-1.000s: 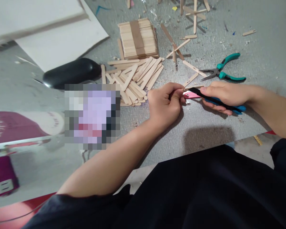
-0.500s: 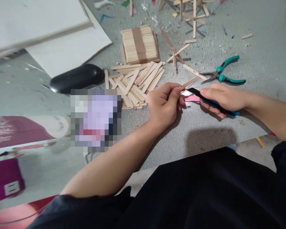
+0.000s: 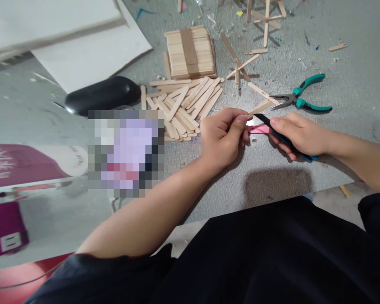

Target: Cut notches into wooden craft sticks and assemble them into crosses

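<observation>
My left hand is closed on a wooden craft stick, pinched between thumb and fingers, with its free end pointing up and to the right. My right hand grips a utility knife with a black and blue body. The knife's front end is close to the stick by my left fingertips; whether the blade touches the wood I cannot tell. Under the knife, between both hands, is a pink tool, partly hidden. Just beyond lie needle-nose pliers with teal handles, jaws apart, near another stick.
Loose craft sticks lie heaped left of my hands, behind them a banded stack. Joined sticks stand farther back. At left are a black rounded object, a blurred-out rectangle, white boards and a purple box.
The view has shifted slightly, so the tabletop things appear a little higher and most farther right. The knife's front end has moved closer to the stick. Both hands keep their hold.
</observation>
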The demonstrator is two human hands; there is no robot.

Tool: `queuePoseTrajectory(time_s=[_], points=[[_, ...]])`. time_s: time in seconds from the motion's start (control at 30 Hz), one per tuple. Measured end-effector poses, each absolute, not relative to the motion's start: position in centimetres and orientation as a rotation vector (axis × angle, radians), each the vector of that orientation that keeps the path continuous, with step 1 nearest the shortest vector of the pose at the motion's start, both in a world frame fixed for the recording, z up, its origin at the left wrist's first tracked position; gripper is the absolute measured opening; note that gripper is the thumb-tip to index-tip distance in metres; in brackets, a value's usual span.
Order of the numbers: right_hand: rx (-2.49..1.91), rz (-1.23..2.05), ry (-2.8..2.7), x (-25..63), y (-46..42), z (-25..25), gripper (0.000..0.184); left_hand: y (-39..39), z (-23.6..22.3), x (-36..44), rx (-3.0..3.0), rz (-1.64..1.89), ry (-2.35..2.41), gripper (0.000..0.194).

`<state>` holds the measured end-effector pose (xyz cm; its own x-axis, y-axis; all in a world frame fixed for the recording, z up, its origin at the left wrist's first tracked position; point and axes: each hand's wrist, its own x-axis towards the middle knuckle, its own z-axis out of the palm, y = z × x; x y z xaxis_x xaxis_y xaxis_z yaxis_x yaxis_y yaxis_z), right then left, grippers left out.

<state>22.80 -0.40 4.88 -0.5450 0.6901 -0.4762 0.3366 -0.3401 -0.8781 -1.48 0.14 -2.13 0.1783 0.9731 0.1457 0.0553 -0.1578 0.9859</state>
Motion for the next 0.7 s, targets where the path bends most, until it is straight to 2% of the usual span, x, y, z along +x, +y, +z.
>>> queuePoseTrajectory(time_s=[0.17,0.43,0.7], points=[[-1.336,1.970,-1.616,22.71,-0.39,4.92,0.068,0.19,-2.20,-1.57,1.502,1.161,1.066,0.045],[-1.375,1.983,-1.676,22.93,-0.46,4.86,0.070,-0.22,-1.45,-1.75,1.717,1.121,1.085,0.029],[-1.340,2.043,-1.651,23.24,-0.11,4.64,0.070,-0.12,-2.02,-1.51,1.581,1.111,1.063,0.037]])
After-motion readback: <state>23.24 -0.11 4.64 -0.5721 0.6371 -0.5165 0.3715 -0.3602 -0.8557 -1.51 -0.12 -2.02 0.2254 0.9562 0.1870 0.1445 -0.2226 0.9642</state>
